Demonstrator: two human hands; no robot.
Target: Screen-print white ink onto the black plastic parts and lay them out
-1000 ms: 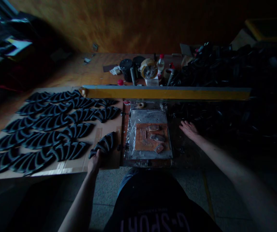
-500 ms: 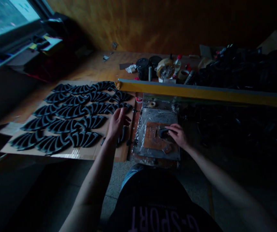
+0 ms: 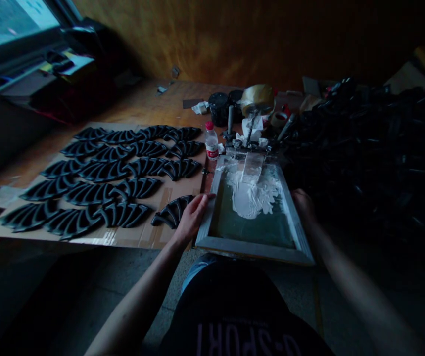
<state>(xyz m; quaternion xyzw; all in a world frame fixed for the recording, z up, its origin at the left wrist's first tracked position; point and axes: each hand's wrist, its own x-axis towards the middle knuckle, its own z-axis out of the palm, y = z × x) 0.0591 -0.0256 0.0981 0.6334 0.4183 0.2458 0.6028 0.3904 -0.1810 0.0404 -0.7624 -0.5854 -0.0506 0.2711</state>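
And here's the frame (image 3: 255, 247), low on the surface (image 3: 156, 99) right in front of the body, left hand (image 3: 193, 215) gripping its left edge, right hand (image 3: 304, 203) in the gloom, grip closed on the opposite edge! Pale paste (image 3: 249, 198) spreads across the mesh (image 3: 234, 230), a clear blade (image 3: 253, 165) resting at the far end. Just beside the left hand, a black part (image 3: 169, 212) lies on cardboard (image 3: 160, 198), partly covered by that hand, rows of others farther left. A red-capped bottle (image 3: 211, 142) stands by the frame's far left corner.
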